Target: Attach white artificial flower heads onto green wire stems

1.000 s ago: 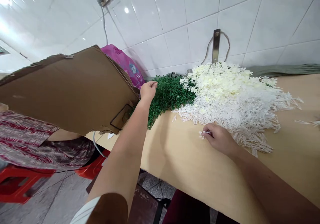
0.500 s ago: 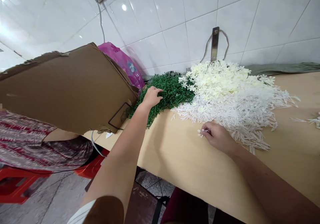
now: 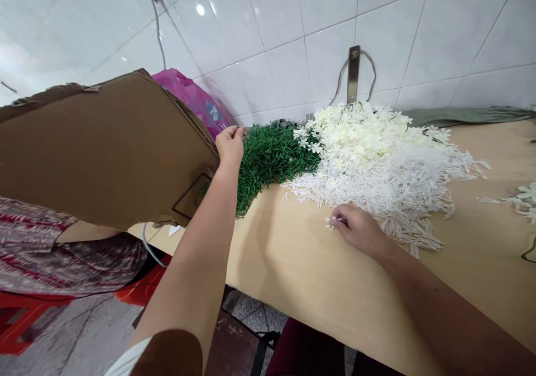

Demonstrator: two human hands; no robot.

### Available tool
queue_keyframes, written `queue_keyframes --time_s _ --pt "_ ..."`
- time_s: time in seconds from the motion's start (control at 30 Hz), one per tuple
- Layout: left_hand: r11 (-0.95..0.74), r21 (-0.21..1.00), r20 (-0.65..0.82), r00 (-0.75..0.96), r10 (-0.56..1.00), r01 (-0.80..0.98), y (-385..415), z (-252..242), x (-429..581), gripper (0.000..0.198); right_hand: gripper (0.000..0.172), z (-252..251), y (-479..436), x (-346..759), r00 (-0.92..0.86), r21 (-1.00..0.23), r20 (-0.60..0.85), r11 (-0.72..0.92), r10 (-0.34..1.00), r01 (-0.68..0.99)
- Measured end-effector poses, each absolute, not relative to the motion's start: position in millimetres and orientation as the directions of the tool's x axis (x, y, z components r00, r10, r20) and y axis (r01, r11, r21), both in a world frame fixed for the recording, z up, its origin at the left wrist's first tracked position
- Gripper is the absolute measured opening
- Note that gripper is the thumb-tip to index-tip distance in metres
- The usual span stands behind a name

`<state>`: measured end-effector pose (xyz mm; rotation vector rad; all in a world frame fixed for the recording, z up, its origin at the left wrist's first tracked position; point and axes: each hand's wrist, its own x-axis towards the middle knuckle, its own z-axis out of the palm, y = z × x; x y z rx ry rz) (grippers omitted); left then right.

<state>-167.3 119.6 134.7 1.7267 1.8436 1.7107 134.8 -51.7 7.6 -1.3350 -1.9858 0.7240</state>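
Note:
My left hand point(image 3: 231, 144) is raised at the left edge of a heap of green plastic stems point(image 3: 276, 155). Its thumb and fingers are pinched on a small green stem piece, of which only a dark tip shows. Low over the tabletop, my right hand point(image 3: 355, 225) is closed on a small white artificial flower point(image 3: 329, 223), whose petals stick out past the fingertips. Just behind that hand spreads a heap of thin white stalks point(image 3: 377, 183). Loose cream-white flower heads point(image 3: 364, 127) are piled on the back of the white heap.
A large cardboard box point(image 3: 104, 152) leans at the left, with a pink plastic bag point(image 3: 188, 96) behind it. A person's patterned clothing point(image 3: 67, 253) shows below the box, by a red stool point(image 3: 142, 284). More white flowers point(image 3: 525, 194) lie at the right. A tiled wall point(image 3: 285, 80) stands behind the table point(image 3: 301, 270).
My left hand has moved left and up from over the green heap, and its fingers have closed into a pinch. My right hand keeps its hold on the white flower. The view has shifted slightly.

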Motion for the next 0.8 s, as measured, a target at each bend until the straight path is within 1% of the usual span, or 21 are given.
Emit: queue_keyframes --time_s 0.07,0.13,0.2,0.23,0.3,0.33,0.4,0.47,0.53,0.6,0.67,0.8 --pt "-0.376 0.779 0.6 -0.419 0.682 0.502 121.0 153.8 -167.5 0.015 0.008 7.8 -51.8 134.7 -0.288 -0.738 0.205 0.341 0.935 0.583" --pt "-0.45 0.802 0.596 -0.479 0.644 0.393 117.1 172.2 -165.6 0.013 0.009 8.0 -52.2 134.7 -0.284 -0.742 0.216 0.346 0.934 0.574" --pt "-0.492 0.822 0.565 -0.516 0.643 0.287 107.8 184.5 -159.1 0.012 0.009 7.6 -52.3 135.0 -0.273 -0.754 0.224 0.344 0.936 0.56" --pt "-0.495 0.836 0.54 -0.513 0.668 0.235 101.1 186.5 -153.2 0.012 0.009 7.2 -52.1 135.2 -0.267 -0.766 0.22 0.336 0.938 0.548" --pt "-0.465 0.876 0.473 -0.413 0.778 0.126 83.6 179.7 -134.5 0.009 0.009 5.7 -51.2 136.1 -0.251 -0.814 0.201 0.304 0.947 0.495" --pt "-0.413 0.908 0.412 -0.328 0.85 0.069 72.9 170.4 -121.9 0.007 0.01 5.0 -50.5 136.7 -0.239 -0.847 0.192 0.284 0.952 0.45" --pt "-0.299 0.954 0.301 -0.083 0.95 0.033 48.5 142.1 -92.2 0.011 0.014 4.4 -49.0 138.1 -0.2 -0.909 0.181 0.241 0.963 0.34" --pt "-0.183 0.982 0.174 0.166 0.971 0.044 23.0 106.6 -60.5 0.018 0.022 6.5 -48.5 140.0 -0.142 -0.953 0.184 0.212 0.973 0.218" --pt "-0.052 0.998 0.036 0.308 0.951 0.045 0.3 72.5 -32.2 0.023 0.031 12.0 -49.3 142.3 -0.087 -0.975 0.191 0.199 0.978 0.098" --pt "0.056 0.998 -0.054 0.396 0.916 0.008 -16.3 46.6 -11.7 0.025 0.037 19.3 -51.0 144.7 -0.044 -0.981 0.192 0.192 0.98 -0.015" --pt "0.095 0.995 -0.082 0.435 0.896 -0.009 -26.3 31.0 -0.9 0.028 0.041 26.0 -52.1 146.8 -0.026 -0.981 0.168 0.165 0.985 -0.099" --pt "0.159 0.987 -0.133 0.475 0.87 -0.015 -31.8 22.8 -0.4 0.03 0.049 30.0 -49.6 151.1 -0.08 -0.978 0.088 0.071 0.993 -0.195"
